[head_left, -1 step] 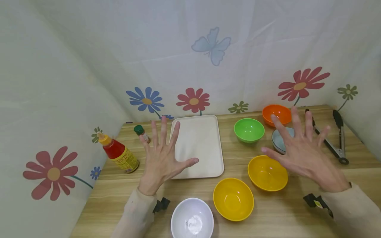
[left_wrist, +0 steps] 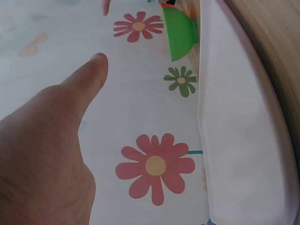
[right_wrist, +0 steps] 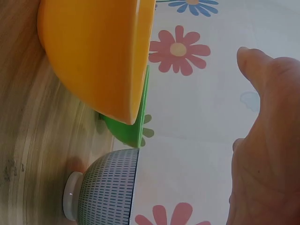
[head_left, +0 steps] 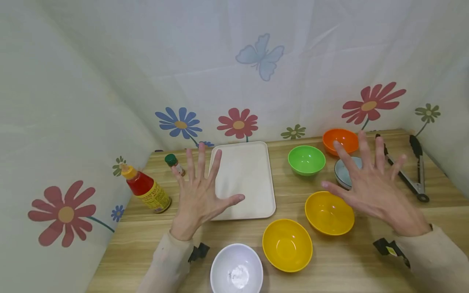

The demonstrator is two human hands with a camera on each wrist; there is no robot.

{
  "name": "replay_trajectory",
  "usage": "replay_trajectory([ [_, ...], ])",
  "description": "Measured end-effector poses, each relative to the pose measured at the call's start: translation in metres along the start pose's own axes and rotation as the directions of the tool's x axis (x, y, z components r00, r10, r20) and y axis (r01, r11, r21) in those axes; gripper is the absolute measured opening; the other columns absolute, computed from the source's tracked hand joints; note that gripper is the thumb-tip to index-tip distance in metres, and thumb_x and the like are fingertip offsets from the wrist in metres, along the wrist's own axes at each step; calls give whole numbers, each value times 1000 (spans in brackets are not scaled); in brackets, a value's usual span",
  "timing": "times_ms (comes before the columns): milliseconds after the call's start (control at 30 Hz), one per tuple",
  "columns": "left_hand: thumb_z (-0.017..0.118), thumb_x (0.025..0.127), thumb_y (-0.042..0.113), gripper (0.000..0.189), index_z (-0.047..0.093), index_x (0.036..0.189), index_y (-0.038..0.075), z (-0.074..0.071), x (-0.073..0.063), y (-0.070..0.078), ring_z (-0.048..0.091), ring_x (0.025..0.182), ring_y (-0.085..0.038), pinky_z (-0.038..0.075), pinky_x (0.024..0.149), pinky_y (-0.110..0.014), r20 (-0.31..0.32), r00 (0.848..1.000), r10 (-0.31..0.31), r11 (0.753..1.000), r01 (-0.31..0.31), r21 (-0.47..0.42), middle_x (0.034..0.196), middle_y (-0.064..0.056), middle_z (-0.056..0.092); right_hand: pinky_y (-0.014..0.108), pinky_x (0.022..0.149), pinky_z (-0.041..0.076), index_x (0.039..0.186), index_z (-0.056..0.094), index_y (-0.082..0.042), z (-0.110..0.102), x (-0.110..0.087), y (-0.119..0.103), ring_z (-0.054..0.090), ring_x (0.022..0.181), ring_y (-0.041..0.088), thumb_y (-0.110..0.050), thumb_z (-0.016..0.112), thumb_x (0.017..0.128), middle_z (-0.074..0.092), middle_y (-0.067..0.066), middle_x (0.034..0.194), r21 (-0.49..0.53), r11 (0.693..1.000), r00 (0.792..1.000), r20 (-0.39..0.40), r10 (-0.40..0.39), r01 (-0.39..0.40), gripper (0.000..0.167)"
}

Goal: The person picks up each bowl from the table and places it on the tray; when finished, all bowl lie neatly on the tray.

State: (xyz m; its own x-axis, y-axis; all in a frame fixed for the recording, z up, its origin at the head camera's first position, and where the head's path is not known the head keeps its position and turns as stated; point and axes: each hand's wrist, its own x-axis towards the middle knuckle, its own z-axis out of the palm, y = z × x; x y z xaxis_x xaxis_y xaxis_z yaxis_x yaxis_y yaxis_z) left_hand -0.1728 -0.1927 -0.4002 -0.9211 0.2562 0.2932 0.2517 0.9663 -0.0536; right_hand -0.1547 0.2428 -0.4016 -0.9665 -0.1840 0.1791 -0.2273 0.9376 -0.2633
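Observation:
My left hand (head_left: 198, 199) hovers with fingers spread wide, overlapping the left edge of a white rectangular tray (head_left: 243, 183) in the head view. Nothing is in it. My right hand (head_left: 370, 189), likewise spread and holding nothing, is above the bowls on the right. Beneath or near it are a yellow bowl (head_left: 329, 213), an orange bowl (head_left: 340, 141) and a small patterned bowl (right_wrist: 110, 187), partly covered by the fingers in the head view. A green bowl (head_left: 306, 160) sits left of these. A second yellow bowl (head_left: 287, 245) and a white bowl (head_left: 236, 269) stand nearer.
A sauce bottle (head_left: 148, 189) with red contents and a yellow cap stands at the left. Behind my left fingers is a small green-capped jar (head_left: 174, 163). Black-tipped metal tongs (head_left: 414, 183) lie open at the far right. A flower-printed curtain (head_left: 264, 101) borders the wooden table (head_left: 128, 252).

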Motion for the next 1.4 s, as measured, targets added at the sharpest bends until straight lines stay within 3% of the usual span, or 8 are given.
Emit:
replay_trajectory([
  [633, 58, 79, 98, 137, -2, 181, 30, 1, 1, -2, -31, 167, -42, -13, 120, -91, -2, 1000, -1, 1000, 1, -27, 184, -9, -28, 92, 102, -34, 181, 3, -23, -3, 3, 4, -43, 158, 52, -77, 61, 100, -41, 15, 177, 9, 1000, 1000, 6, 14, -14, 113],
  [733, 62, 78, 97, 139, -4, 180, 29, 2, 3, -7, -30, 168, -39, -11, 125, -87, 19, 1000, 1, 995, 0, -95, 184, -9, -29, 95, 107, -27, 181, 2, -19, -7, 5, 10, -34, 160, 59, -72, 65, 101, -36, 21, 178, 66, 998, 1000, -6, 19, -19, 114],
  [833, 72, 77, 92, 144, -6, 180, 29, 4, 4, -18, -17, 172, -41, 4, 131, -81, 33, 999, 0, 975, 7, -223, 184, -6, -29, 98, 114, -8, 180, -2, -16, -13, 7, 20, -17, 163, 64, -57, 75, 101, -27, 27, 181, 181, 983, 998, -47, 36, -26, 117],
  [1000, 84, 76, 83, 144, 0, 181, 31, 15, -1, -39, 16, 170, -50, 37, 120, -82, 50, 999, -23, 906, 42, -422, 187, -5, -16, 84, 127, 14, 179, -9, -24, -10, 8, 42, 0, 169, 53, -36, 80, 102, -11, 20, 186, 449, 893, 988, -113, 103, -42, 118],
  [1100, 86, 76, 81, 142, 6, 181, 28, 27, -8, -47, 18, 169, -51, 37, 119, -83, 94, 995, -42, 872, 83, -483, 189, -8, -5, 39, 140, 16, 179, -5, -30, 1, 7, 56, 4, 172, 42, -23, 80, 104, 0, 17, 187, 602, 798, 978, -159, 138, -15, 114],
  [1233, 93, 73, 75, 143, 13, 181, 25, 44, -16, -52, 15, 171, -44, 30, 127, -79, 176, 982, -69, 821, 156, -549, 188, -9, 7, 2, 123, 21, 179, 3, -34, 15, 1, 72, 11, 173, 29, -10, 80, 103, 11, 15, 186, 695, 719, 965, -179, 192, -14, 110],
  [1333, 98, 72, 70, 143, 18, 180, 22, 54, -20, -55, 18, 171, -41, 29, 130, -75, 207, 975, -76, 782, 187, -594, 187, -9, 14, 2, 122, 23, 179, 6, -36, 25, -5, 82, 15, 173, 29, -13, 81, 103, 14, 12, 186, 713, 698, 961, -139, 237, -69, 109],
  [1400, 100, 71, 67, 143, 20, 179, 20, 61, -22, -58, 22, 170, -41, 29, 131, -72, 218, 973, -73, 767, 195, -612, 186, -10, 18, 15, 132, 23, 179, 6, -37, 30, -7, 88, 17, 172, 36, -18, 82, 103, 15, 12, 187, 715, 692, 962, -105, 252, -104, 109],
])
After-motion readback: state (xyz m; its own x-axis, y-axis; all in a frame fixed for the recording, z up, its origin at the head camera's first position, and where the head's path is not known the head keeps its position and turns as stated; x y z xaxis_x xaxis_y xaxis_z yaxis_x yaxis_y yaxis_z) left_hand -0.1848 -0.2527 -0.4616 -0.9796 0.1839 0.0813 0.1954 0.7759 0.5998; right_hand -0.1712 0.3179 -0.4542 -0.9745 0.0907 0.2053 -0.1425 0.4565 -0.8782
